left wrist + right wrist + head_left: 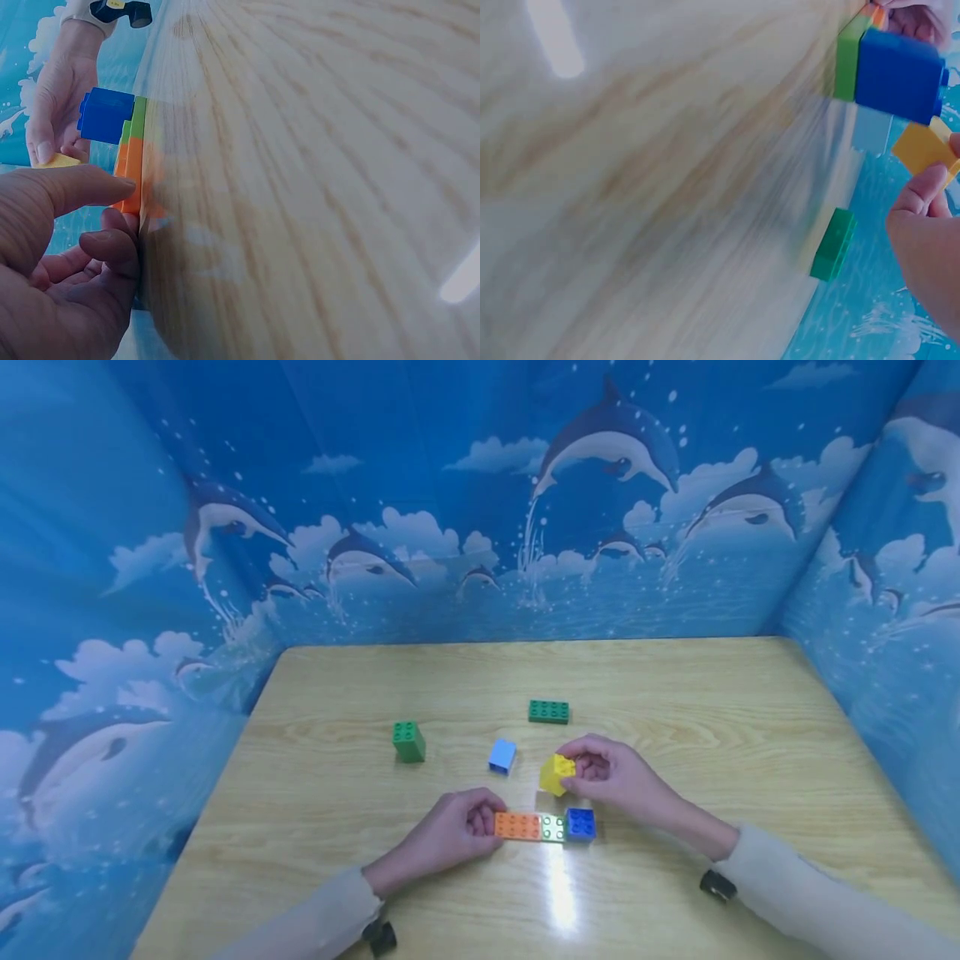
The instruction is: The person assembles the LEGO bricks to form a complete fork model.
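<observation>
My left hand (457,827) pinches the left end of a flat orange brick (517,827) on the table. To the right of the orange one, a light green brick (552,828) continues the row. A dark blue brick (581,825) stands on the light green brick's right end, as the right wrist view (900,75) also shows. My right hand (611,775) holds a yellow brick (556,774) between thumb and fingers, above and behind the row. In the left wrist view the yellow brick (60,160) is mostly hidden by my left hand.
A light blue brick (502,757) lies behind the row. Farther left a tall green brick (409,742) stands upright, and a flat dark green brick (549,712) lies toward the back. Dolphin-printed cloth (450,510) borders the wooden table (675,685).
</observation>
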`<state>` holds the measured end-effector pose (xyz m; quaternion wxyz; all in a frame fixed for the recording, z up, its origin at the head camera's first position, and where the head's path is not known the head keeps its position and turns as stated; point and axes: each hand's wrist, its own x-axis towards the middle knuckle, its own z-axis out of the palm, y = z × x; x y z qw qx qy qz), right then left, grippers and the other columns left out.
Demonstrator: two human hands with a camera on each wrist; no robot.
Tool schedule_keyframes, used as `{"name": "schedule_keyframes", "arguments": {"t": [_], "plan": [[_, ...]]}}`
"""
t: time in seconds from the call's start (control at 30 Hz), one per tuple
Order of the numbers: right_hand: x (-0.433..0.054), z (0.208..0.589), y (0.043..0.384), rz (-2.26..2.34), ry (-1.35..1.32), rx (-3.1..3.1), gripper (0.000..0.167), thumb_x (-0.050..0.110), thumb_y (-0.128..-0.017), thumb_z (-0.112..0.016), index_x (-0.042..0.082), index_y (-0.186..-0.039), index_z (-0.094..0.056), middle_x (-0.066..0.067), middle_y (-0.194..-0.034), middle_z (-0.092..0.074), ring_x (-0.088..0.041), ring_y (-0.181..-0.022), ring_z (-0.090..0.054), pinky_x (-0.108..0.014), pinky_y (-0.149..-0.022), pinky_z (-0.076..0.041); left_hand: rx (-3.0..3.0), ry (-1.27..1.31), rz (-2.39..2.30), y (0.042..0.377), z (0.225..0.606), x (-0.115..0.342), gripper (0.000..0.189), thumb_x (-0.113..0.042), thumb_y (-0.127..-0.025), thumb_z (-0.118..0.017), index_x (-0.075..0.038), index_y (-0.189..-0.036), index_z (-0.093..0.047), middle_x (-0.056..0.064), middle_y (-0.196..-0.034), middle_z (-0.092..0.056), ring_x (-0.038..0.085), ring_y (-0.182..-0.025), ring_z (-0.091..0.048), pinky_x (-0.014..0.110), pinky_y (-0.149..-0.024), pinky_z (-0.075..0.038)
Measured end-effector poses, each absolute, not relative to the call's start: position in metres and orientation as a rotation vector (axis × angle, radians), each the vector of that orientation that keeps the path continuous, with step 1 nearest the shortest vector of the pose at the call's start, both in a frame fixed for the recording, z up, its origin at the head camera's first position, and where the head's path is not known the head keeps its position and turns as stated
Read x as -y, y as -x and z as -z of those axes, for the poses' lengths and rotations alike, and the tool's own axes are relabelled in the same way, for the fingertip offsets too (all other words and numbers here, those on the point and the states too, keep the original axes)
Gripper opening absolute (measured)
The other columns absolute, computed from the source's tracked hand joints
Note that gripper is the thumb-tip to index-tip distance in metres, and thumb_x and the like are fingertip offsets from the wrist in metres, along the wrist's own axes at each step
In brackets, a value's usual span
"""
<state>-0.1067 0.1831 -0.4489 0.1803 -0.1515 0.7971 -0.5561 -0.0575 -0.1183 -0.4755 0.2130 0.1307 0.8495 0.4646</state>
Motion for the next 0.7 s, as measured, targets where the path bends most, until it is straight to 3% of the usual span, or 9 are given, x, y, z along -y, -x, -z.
{"name": "schedule_keyframes", "arguments": {"t": [0.23,0.5,0.7], "plan": [[-0.177,0.444,0.096,1.612,0.526,-2.228,0.043,0.014,-0.092,-0.088,0.004,-0.131,-0.071,-0.011,-0.11,-0.067,-0.028,-0.1,-0.064,-0.028,-0.086,-0.059,-2.361,-0.332,-1.269,0.057,0.475,0.117,0.04,-0.001,-0.084,-0.089,-0.009,-0.119,-0.074,-0.004,-0.09,-0.068,0.014,-0.079,-0.066,0.025,-0.069,-0.058],[-0.173,0.445,0.085,1.424,0.69,-2.421,0.041,0.024,-0.089,-0.092,0.019,-0.127,-0.076,0.01,-0.113,-0.073,-0.021,-0.103,-0.068,-0.041,-0.094,-0.059,-2.352,-0.332,-1.277,0.058,0.477,0.117,0.04,-0.003,-0.084,-0.09,-0.011,-0.12,-0.074,-0.004,-0.09,-0.068,0.014,-0.079,-0.067,0.025,-0.07,-0.059],[-0.171,0.445,0.076,1.31,0.769,-2.483,0.037,0.021,-0.088,-0.093,0.022,-0.121,-0.078,0.013,-0.109,-0.07,-0.016,-0.106,-0.067,-0.048,-0.097,-0.058,-2.357,-0.346,-1.285,0.058,0.477,0.118,0.04,-0.003,-0.084,-0.09,-0.01,-0.12,-0.074,-0.005,-0.09,-0.068,0.013,-0.078,-0.066,0.025,-0.069,-0.059]]}}
